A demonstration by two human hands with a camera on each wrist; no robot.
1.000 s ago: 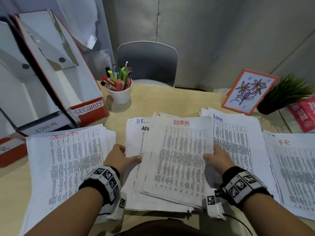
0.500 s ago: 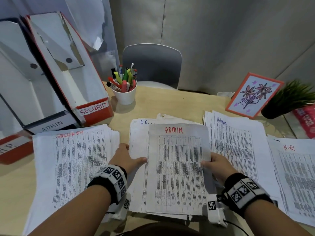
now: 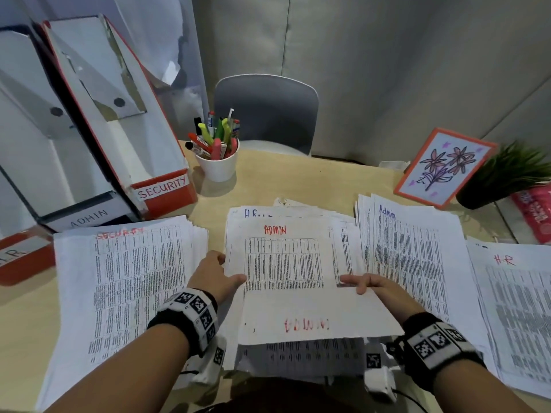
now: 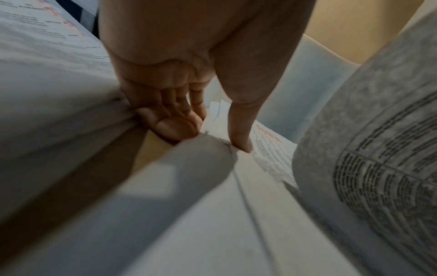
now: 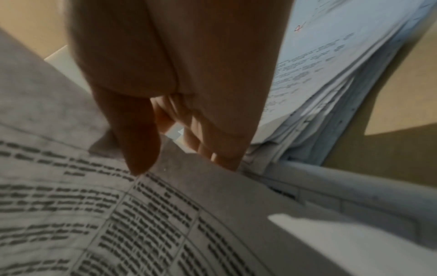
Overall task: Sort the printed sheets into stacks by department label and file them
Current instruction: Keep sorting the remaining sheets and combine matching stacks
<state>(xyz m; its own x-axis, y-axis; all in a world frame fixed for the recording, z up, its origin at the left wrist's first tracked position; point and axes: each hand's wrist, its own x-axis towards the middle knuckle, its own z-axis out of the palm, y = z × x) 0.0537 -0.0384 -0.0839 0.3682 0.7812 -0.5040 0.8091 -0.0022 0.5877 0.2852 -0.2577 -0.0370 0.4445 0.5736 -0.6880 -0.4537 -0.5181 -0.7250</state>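
An unsorted pile (image 3: 283, 257) of printed sheets lies in the middle of the desk with a red ADMIN sheet on top. My left hand (image 3: 222, 271) grips its left edge, thumb (image 4: 240, 130) on top and fingers curled at the side. My right hand (image 3: 372, 289) pinches a lifted ADMIN sheet (image 3: 313, 317), curled back toward me so its blank back shows the label mirrored. In the right wrist view the thumb (image 5: 139, 149) lies on its printed face (image 5: 118, 214). Sorted stacks lie around the pile: SECURITY (image 3: 128, 278) to the left, Admin (image 3: 408, 254) to the right, HR (image 3: 518, 308) at the far right.
Three file boxes stand at the back left, labelled SECURITY (image 3: 164, 186), ADMIN (image 3: 89, 217) and HR (image 3: 18, 254). A white cup of pens (image 3: 217, 165) stands behind the pile. A flower picture (image 3: 444, 168), a plant (image 3: 512, 174) and a red packet (image 3: 536, 210) sit at the back right, and a grey chair (image 3: 265, 111) beyond the desk.
The skewed pile was squared flat. My right hand then peeled the top ADMIN sheet up and back toward me, uncovering another ADMIN sheet. My left hand stayed at the pile's left edge.
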